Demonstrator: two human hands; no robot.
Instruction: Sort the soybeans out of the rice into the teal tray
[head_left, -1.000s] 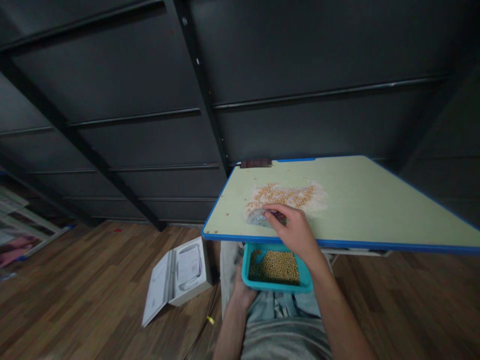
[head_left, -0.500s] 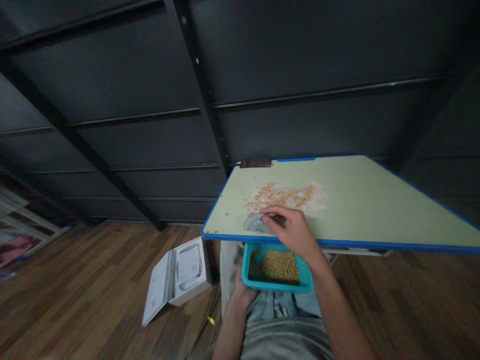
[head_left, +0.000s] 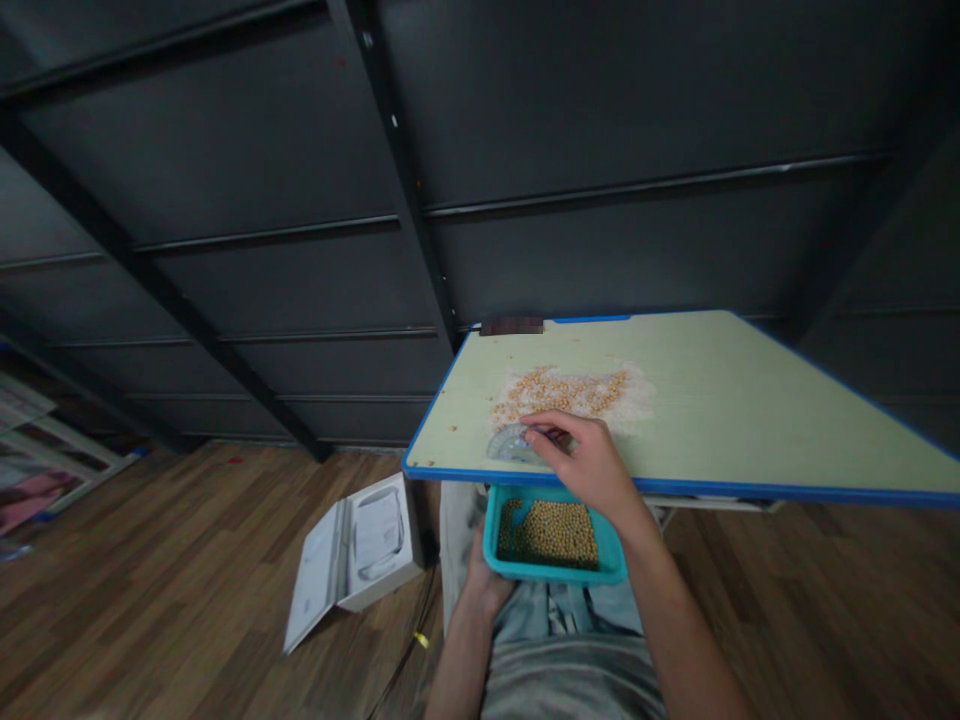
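Note:
My right hand (head_left: 574,450) is closed on a clear plastic protractor (head_left: 508,443), which rests on the tabletop close to its front edge. Just beyond it lie soybeans (head_left: 551,390) spread among white grains (head_left: 637,390) that look like rice. Below the table edge, my left hand (head_left: 487,580) grips the left side of a teal plastic basket (head_left: 555,575). Many soybeans (head_left: 559,532) lie inside this basket, just over my lap. The fingers of my left hand are mostly hidden behind and under the basket.
The pale green table (head_left: 750,400) has a blue rim, with a few stray beans (head_left: 453,428) near its left side. A dark object (head_left: 511,326) sits at the far left edge. On the wooden floor, an open white box (head_left: 379,540) stands beside a cable (head_left: 405,655).

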